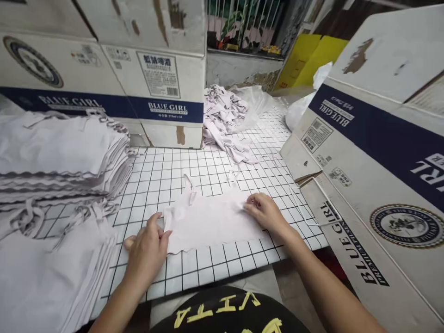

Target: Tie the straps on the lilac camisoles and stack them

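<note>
A pale pink camisole lies flat on the checked tablecloth in front of me, its thin straps pointing away. At its left edge, my left hand has the fabric between thumb and curled fingers. My right hand pinches the cloth near the upper right corner, with the fingertips drawn together. One strap stands up loosely at the upper left of the garment.
Neat stacks of similar camisoles rise on the left. Behind them stand white cartons, and another large carton leans in from the right. A crumpled fabric heap and clear plastic lie at the back.
</note>
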A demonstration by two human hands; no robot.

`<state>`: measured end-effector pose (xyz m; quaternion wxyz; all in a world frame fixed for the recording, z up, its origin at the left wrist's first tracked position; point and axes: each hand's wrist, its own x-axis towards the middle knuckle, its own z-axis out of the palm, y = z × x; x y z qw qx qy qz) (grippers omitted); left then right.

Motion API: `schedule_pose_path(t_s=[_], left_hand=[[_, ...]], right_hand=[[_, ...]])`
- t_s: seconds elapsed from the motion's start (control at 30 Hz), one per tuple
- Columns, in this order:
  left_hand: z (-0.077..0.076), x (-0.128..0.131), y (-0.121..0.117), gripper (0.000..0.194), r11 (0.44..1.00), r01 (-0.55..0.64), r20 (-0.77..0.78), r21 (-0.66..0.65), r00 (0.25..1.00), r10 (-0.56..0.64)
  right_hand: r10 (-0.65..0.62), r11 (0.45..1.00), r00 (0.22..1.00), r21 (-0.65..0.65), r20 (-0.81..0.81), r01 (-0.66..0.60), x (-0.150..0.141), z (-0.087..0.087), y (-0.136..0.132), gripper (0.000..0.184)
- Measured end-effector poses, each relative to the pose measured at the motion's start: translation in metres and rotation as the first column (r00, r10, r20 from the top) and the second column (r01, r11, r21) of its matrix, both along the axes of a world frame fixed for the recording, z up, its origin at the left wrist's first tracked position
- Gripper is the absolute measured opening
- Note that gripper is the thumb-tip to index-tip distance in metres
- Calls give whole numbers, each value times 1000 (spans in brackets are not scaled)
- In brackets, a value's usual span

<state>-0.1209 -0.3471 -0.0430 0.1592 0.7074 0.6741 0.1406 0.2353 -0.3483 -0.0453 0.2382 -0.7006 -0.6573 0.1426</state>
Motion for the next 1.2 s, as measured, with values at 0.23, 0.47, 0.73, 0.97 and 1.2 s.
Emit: schedule_pose_path(t_s=[0.23,0.47,0.73,0.97,1.2], left_hand=[[30,113,27,28,756,651,186,67,736,-651],[-20,188,47,51,483,861,175,-157,506,-845],[36,197,76,64,520,689,828,-505,217,517],[24,195,79,24,390,716,588,-579,36,808],[26,195,88,16,436,731,659,-524,24,752]], right_hand=[[-212,948,974,-259,-77,186,-11,26,133,36],[-237,950,905,-280,-353,140,-13,39,193,25],[95,963,511,-50,-854,-263,20,83,86,28],[-248,869,536,-430,-807,-245,-9,26,-72,48],[-298,762,441,-490,-846,-423,-4,23,-93,37]])
